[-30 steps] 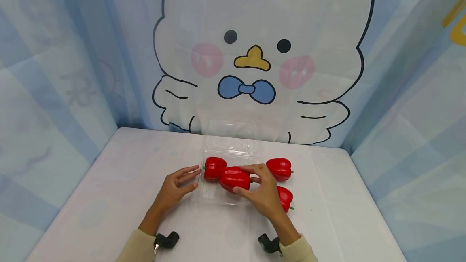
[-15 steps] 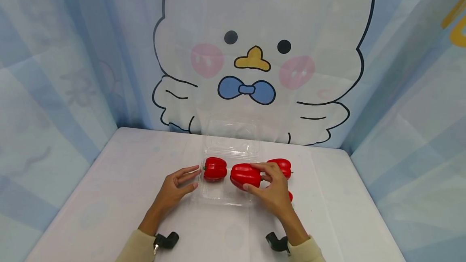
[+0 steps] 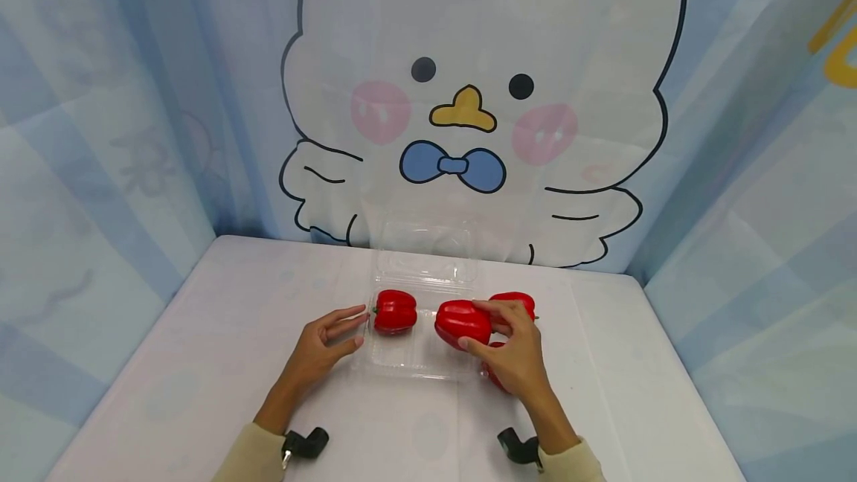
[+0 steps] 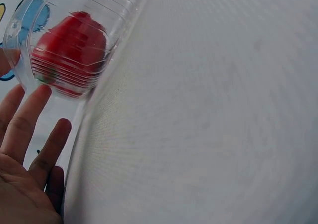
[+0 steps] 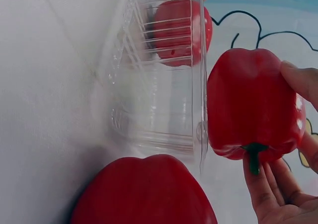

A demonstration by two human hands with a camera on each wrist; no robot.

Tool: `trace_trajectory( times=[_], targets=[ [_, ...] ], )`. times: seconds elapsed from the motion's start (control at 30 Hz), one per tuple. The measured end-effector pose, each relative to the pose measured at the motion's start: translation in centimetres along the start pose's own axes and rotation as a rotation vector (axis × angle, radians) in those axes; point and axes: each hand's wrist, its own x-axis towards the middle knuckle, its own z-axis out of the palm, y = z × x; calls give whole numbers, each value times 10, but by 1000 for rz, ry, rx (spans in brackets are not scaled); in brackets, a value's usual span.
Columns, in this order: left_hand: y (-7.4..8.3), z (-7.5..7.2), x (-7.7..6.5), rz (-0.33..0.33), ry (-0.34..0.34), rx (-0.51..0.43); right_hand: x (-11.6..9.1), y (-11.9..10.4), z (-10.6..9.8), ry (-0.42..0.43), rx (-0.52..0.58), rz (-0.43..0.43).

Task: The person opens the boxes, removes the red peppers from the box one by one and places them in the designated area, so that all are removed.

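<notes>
My right hand (image 3: pixel 518 348) grips a red bell pepper (image 3: pixel 460 323) by its green-stemmed end, thumb on one side and fingers on the other. In the right wrist view the held bell pepper (image 5: pixel 253 105) shows above the rim of a clear plastic clamshell box (image 3: pixel 408 359). Another red bell pepper (image 3: pixel 395 311) lies in the left part of that box, seen through its wall in the left wrist view. Beside the box's left wall is my left hand (image 3: pixel 324 341), fingers extended, tips at or near the wall; exact contact is unclear.
The box's clear lid (image 3: pixel 428 251) stands raised at the back. To the right lie two more bell peppers, a far one (image 3: pixel 512 303) and a near one (image 3: pixel 494 376), both partly hidden by my right hand. A printed curtain (image 3: pixel 469 43) borders the white table (image 3: pixel 234 303).
My right hand has moved right with its bell pepper, leaving a gap between it and the pepper on the left of the box. My left hand stays in place.
</notes>
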Motion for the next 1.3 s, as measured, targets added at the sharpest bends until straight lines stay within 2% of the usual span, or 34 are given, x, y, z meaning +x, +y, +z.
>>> trace_trajectory(
  times=[0.6,0.8,1.07,1.3],
  targets=[
    [0,1,1,-21,7,12,4,8,-18,49,-9,-20],
    [2,2,0,-33,9,6,2,10,-23,67,-31,-2],
    [3,2,0,-7,8,-3,1,13,-28,67,-22,22],
    [2,2,-1,-29,11,-4,2,15,-32,71,-13,41]
  ],
)
